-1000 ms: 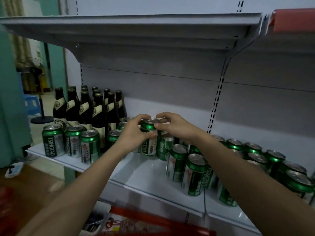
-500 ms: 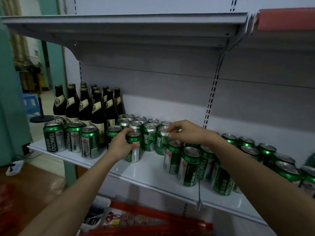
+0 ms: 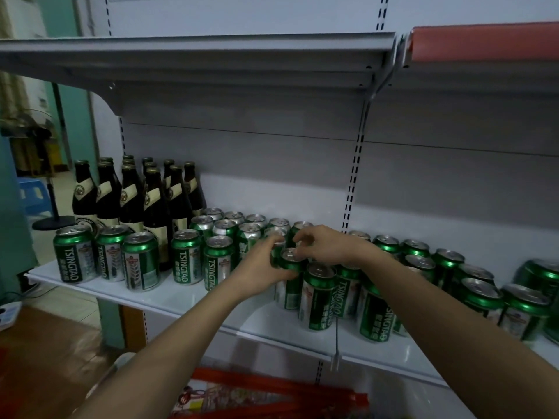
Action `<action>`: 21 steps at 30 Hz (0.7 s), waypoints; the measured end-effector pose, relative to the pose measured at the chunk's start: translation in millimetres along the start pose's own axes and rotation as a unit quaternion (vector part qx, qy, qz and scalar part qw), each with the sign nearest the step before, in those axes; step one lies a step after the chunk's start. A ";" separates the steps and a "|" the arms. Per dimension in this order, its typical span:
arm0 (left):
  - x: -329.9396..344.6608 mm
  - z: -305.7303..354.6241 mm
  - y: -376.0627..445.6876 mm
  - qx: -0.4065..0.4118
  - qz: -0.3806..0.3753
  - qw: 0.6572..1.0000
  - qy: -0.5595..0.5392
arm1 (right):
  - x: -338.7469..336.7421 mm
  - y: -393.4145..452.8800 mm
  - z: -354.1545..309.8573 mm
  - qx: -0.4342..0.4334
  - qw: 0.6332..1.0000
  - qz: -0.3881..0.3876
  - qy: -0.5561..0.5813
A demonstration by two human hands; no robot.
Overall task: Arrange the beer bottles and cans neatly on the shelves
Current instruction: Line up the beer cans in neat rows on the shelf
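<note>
**Two hands on one green can**

Both hands meet at one green can (image 3: 289,269) standing on the white shelf (image 3: 187,300), in the middle of the other cans (image 3: 472,285). The left hand (image 3: 261,267) curls round its side. The right hand (image 3: 322,246) pinches its top rim with bent fingers. A full can is probably heavy, hard and a bit slippery, so the round side looks best to hold. It stands straight up, top to the ceiling. Dark bottles (image 3: 133,195) stand at the back left.

Bare shelf (image 3: 187,300) front offers passage between the left cans (image 3: 140,261) and the crowded right cans (image 3: 375,313); bottles (image 3: 154,204) block the back-left corner.
</note>
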State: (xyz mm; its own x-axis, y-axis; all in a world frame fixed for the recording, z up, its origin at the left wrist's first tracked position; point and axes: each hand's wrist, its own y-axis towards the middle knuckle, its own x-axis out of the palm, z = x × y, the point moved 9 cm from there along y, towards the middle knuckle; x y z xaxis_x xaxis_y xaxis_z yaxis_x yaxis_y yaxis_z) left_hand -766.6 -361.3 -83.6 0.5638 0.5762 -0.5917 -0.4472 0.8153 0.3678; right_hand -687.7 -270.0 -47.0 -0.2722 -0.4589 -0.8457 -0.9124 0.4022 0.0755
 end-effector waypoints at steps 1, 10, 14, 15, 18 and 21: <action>5.5 -2.4 0.9 -0.006 -0.013 1.000 -0.013 | 4.3 0.3 1.2 0.002 1.000 -0.013 -0.021; 6.7 -10.7 5.9 -0.017 0.017 0.999 0.026 | 17.3 8.3 0.5 -0.012 0.997 0.010 -0.076; -6.4 -19.1 4.1 -0.024 0.033 0.997 0.064 | 24.4 16.6 -6.5 -0.026 0.999 0.030 -0.035; -11.0 -21.7 2.9 -0.028 0.037 0.996 0.074 | 27.6 19.2 -11.0 -0.032 0.998 0.035 -0.032; -27.0 -27.3 0.2 -0.034 0.067 0.992 0.104 | 39.5 29.0 -28.9 -0.053 0.997 0.043 -0.043; -40.9 -25.4 -4.5 -0.026 0.105 0.980 0.166 | 46.7 34.1 -43.6 -0.086 0.995 0.038 -0.046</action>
State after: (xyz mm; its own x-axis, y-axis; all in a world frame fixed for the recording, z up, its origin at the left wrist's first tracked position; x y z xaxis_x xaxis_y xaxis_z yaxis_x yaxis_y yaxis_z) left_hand -805.2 -390.0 -79.3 0.2028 0.6738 -0.7106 -0.5696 0.6714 0.4741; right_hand -744.8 -312.3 -60.8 -0.3208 -0.3550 -0.8781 -0.9310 0.2888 0.2234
